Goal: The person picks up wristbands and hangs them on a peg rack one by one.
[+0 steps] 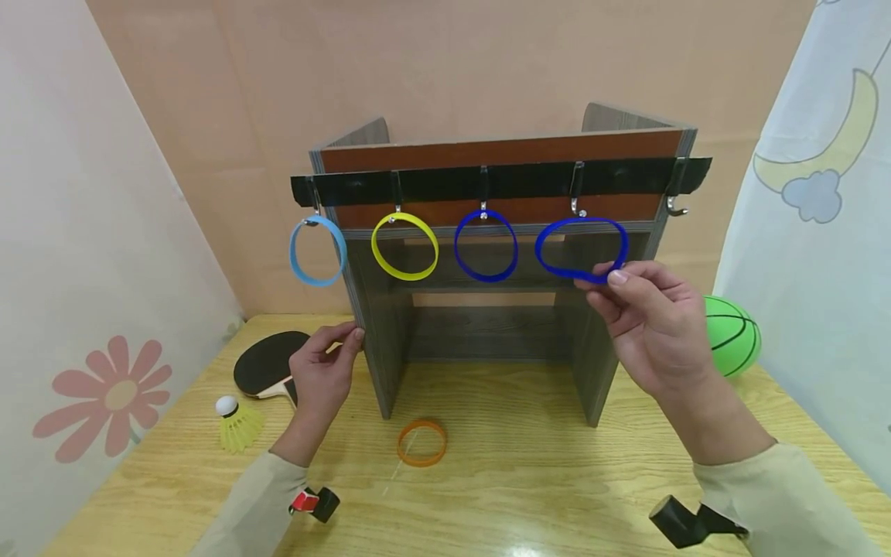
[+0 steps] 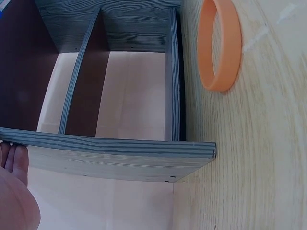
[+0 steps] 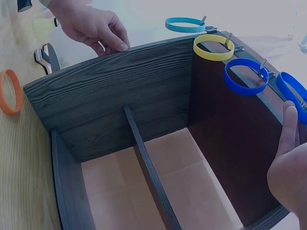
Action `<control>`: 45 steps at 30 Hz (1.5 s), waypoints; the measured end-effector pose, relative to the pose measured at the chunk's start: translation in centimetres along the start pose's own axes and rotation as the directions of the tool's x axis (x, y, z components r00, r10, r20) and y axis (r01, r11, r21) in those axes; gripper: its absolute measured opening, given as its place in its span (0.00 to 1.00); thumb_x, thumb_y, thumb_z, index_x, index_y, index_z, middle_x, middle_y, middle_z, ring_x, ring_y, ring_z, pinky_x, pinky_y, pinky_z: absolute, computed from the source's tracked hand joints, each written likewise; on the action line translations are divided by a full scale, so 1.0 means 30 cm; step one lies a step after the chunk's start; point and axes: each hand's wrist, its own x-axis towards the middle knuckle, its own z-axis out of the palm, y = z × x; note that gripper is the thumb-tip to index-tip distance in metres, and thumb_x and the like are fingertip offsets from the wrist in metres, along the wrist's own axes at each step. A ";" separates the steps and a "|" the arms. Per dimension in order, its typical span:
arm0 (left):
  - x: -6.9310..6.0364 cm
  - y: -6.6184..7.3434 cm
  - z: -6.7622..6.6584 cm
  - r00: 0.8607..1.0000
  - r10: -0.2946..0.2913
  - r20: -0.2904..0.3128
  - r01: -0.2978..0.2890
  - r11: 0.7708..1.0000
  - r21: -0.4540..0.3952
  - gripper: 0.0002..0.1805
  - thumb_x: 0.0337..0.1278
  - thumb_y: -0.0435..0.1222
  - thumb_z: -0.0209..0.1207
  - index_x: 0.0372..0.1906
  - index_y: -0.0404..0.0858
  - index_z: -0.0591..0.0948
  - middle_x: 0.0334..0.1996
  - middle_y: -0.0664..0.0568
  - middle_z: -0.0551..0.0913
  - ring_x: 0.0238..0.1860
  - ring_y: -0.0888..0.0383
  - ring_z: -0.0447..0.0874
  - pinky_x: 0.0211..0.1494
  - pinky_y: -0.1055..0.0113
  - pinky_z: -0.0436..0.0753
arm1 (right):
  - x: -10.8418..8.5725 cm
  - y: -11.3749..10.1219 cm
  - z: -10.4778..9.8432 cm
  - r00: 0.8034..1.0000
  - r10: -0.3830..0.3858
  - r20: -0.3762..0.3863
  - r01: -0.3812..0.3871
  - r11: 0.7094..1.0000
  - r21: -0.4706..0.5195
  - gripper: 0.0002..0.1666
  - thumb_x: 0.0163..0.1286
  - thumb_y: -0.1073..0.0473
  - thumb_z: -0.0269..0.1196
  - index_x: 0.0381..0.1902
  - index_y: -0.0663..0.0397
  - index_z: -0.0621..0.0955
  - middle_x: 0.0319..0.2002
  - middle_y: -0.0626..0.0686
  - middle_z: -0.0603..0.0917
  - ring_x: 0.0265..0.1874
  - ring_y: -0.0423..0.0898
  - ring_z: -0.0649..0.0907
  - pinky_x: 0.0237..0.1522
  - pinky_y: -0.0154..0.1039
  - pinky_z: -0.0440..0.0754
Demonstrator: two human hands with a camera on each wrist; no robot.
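Dark-blue ring-shaped band held in a pinch

Right of centre in the head view, the right hand pinches the band's lower rim. Left of centre, the left hand grips the side edge of the grey wood-grain shelf. Only this view shows the green black-lined ball.

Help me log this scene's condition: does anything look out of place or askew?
The orange band lies on the table while three others hang from hooks. The blue band in the right hand is bent out of round, probably just from the pinch. Nothing looks visibly spilled or damaged.
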 end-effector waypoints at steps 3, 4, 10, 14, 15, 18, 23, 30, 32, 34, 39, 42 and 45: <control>0.001 0.006 0.001 1.000 -0.003 -0.001 0.003 1.000 -0.001 0.06 0.52 0.17 0.59 0.36 0.21 0.82 0.28 0.42 0.82 0.31 0.63 0.83 0.38 0.71 0.83 | -0.001 -0.003 0.002 1.000 -0.013 0.005 0.013 1.000 -0.007 0.11 0.65 0.83 0.49 0.31 0.78 0.79 0.35 0.67 0.83 0.34 0.60 0.85 0.40 0.41 0.83; 0.001 0.007 0.001 1.000 -0.001 -0.001 0.001 1.000 -0.001 0.06 0.52 0.17 0.60 0.36 0.21 0.82 0.29 0.43 0.83 0.31 0.62 0.83 0.38 0.71 0.83 | -0.003 -0.004 0.001 1.000 -0.012 0.010 0.012 1.000 0.010 0.12 0.64 0.84 0.48 0.31 0.79 0.78 0.35 0.68 0.82 0.34 0.61 0.85 0.39 0.42 0.83; 0.001 0.009 0.003 1.000 0.008 -0.004 -0.008 1.000 -0.010 0.06 0.52 0.17 0.60 0.36 0.22 0.82 0.29 0.42 0.83 0.31 0.62 0.83 0.38 0.71 0.83 | -0.018 -0.008 -0.009 0.999 -0.015 0.041 0.014 0.999 0.030 0.14 0.63 0.87 0.45 0.33 0.82 0.78 0.36 0.70 0.82 0.35 0.63 0.84 0.40 0.45 0.82; 0.001 0.011 0.004 1.000 0.006 -0.009 -0.006 1.000 -0.016 0.06 0.52 0.17 0.60 0.36 0.21 0.82 0.28 0.40 0.82 0.31 0.63 0.83 0.38 0.72 0.83 | -0.019 -0.013 0.000 0.997 -0.027 0.066 0.026 1.000 0.017 0.13 0.63 0.87 0.45 0.34 0.82 0.78 0.36 0.70 0.82 0.35 0.62 0.84 0.40 0.45 0.82; 0.001 0.011 0.004 1.000 0.004 -0.010 -0.004 1.000 -0.017 0.06 0.51 0.16 0.59 0.36 0.20 0.82 0.28 0.40 0.82 0.31 0.64 0.83 0.38 0.72 0.83 | -0.017 -0.015 0.004 0.997 -0.029 0.068 0.028 1.000 0.010 0.13 0.64 0.86 0.45 0.34 0.82 0.78 0.36 0.70 0.82 0.35 0.62 0.84 0.40 0.44 0.82; 0.002 0.008 0.004 1.000 0.005 -0.009 -0.006 1.000 -0.014 0.07 0.50 0.14 0.58 0.35 0.19 0.81 0.28 0.38 0.82 0.31 0.64 0.83 0.37 0.73 0.83 | -0.006 -0.016 0.014 0.998 -0.037 0.044 0.039 0.999 -0.033 0.13 0.65 0.85 0.46 0.33 0.80 0.78 0.36 0.69 0.82 0.35 0.61 0.85 0.40 0.42 0.83; 0.003 0.005 0.003 1.000 0.013 -0.004 -0.013 1.000 -0.015 0.08 0.48 0.11 0.57 0.35 0.18 0.80 0.27 0.36 0.80 0.30 0.63 0.83 0.35 0.73 0.83 | 0.013 -0.010 0.012 0.999 -0.030 -0.040 0.028 0.998 -0.056 0.12 0.65 0.84 0.48 0.32 0.79 0.79 0.35 0.68 0.82 0.35 0.61 0.85 0.39 0.41 0.84; 0.004 0.011 0.004 1.000 0.006 -0.002 -0.006 1.000 -0.025 0.06 0.52 0.16 0.58 0.36 0.20 0.82 0.28 0.37 0.81 0.30 0.62 0.83 0.36 0.72 0.83 | 0.025 0.010 -0.009 0.994 -0.038 -0.105 0.036 0.999 -0.029 0.11 0.64 0.84 0.49 0.31 0.79 0.79 0.34 0.69 0.82 0.33 0.62 0.85 0.39 0.42 0.84; 0.003 0.010 0.003 1.000 0.007 0.001 -0.007 1.000 -0.022 0.05 0.53 0.17 0.59 0.36 0.21 0.82 0.28 0.37 0.81 0.30 0.62 0.83 0.36 0.71 0.84 | 0.026 0.017 -0.015 0.993 -0.046 -0.105 0.044 0.999 -0.026 0.11 0.63 0.85 0.49 0.31 0.80 0.79 0.34 0.70 0.82 0.33 0.62 0.85 0.39 0.43 0.84; 0.003 0.009 0.003 1.000 0.007 0.002 -0.007 1.000 -0.021 0.05 0.53 0.18 0.59 0.36 0.21 0.82 0.28 0.37 0.81 0.30 0.62 0.83 0.36 0.71 0.84 | 0.026 0.025 -0.020 0.994 -0.052 -0.098 0.048 0.998 -0.035 0.11 0.63 0.85 0.50 0.31 0.80 0.79 0.34 0.69 0.82 0.33 0.62 0.85 0.39 0.43 0.84; 0.003 0.008 0.003 1.000 0.002 0.001 -0.002 1.000 -0.017 0.06 0.52 0.16 0.59 0.36 0.20 0.82 0.27 0.38 0.81 0.30 0.62 0.83 0.36 0.71 0.84 | 0.019 0.043 -0.027 0.993 -0.050 -0.111 0.041 0.995 -0.087 0.10 0.63 0.85 0.51 0.31 0.78 0.80 0.34 0.68 0.82 0.33 0.62 0.85 0.39 0.42 0.84; 0.006 0.019 0.005 1.000 0.000 -0.001 -0.001 1.000 -0.015 0.08 0.49 0.12 0.57 0.35 0.19 0.81 0.27 0.36 0.81 0.30 0.63 0.83 0.36 0.72 0.83 | 0.014 0.053 -0.030 0.990 -0.048 -0.134 0.030 0.991 -0.131 0.09 0.62 0.84 0.53 0.32 0.77 0.80 0.34 0.67 0.83 0.33 0.60 0.85 0.38 0.42 0.84; 0.013 0.051 0.011 1.000 0.003 0.004 -0.002 1.000 -0.019 0.08 0.48 0.11 0.56 0.35 0.17 0.80 0.26 0.32 0.79 0.30 0.63 0.82 0.37 0.72 0.83 | 0.008 0.060 -0.033 0.986 -0.051 -0.161 0.023 0.985 -0.173 0.08 0.62 0.83 0.55 0.32 0.77 0.81 0.32 0.67 0.84 0.32 0.59 0.86 0.38 0.43 0.84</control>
